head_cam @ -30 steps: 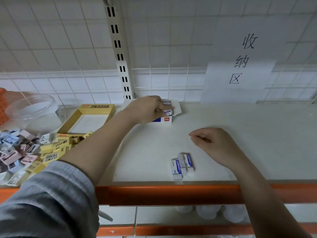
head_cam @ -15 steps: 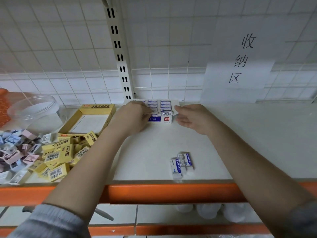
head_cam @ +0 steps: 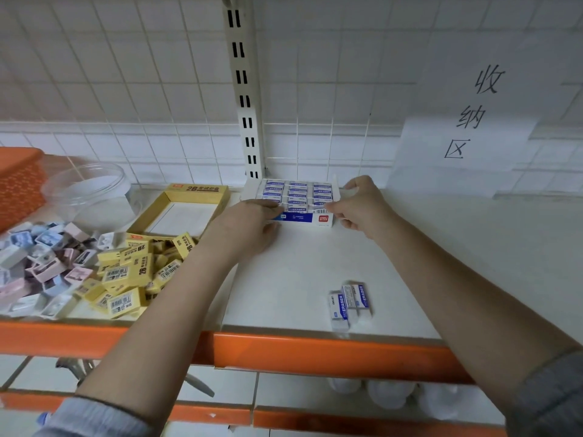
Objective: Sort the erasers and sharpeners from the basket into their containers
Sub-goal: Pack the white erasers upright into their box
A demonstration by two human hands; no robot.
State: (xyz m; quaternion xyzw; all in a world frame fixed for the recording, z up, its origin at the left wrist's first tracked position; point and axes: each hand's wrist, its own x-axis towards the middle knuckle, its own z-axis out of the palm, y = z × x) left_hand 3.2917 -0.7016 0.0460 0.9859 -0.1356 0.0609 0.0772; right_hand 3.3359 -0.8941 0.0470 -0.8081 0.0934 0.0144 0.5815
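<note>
A white and blue eraser box (head_cam: pixel 303 217) stands at the back of the shelf, filled with rows of white erasers (head_cam: pixel 298 193) in blue sleeves. My left hand (head_cam: pixel 249 220) touches the box's left front corner with its fingertips on the erasers. My right hand (head_cam: pixel 359 206) holds the box's right side, fingers curled at its edge. Three loose blue-sleeved erasers (head_cam: pixel 348 304) lie near the shelf's front edge. On the left lies a pile of yellow erasers (head_cam: pixel 135 275) and pastel sharpeners (head_cam: pixel 41 260).
An open yellow cardboard box (head_cam: pixel 198 192) sits beside the eraser box. A clear round plastic tub (head_cam: pixel 88 190) and an orange basket (head_cam: pixel 19 181) stand at the far left. The orange shelf rail (head_cam: pixel 315 351) runs along the front. A paper sign (head_cam: pixel 467 121) hangs on the wall grid.
My right hand left the shelf surface by the loose erasers and reached the right side of the eraser box. My left hand slid to the box's left front corner.
</note>
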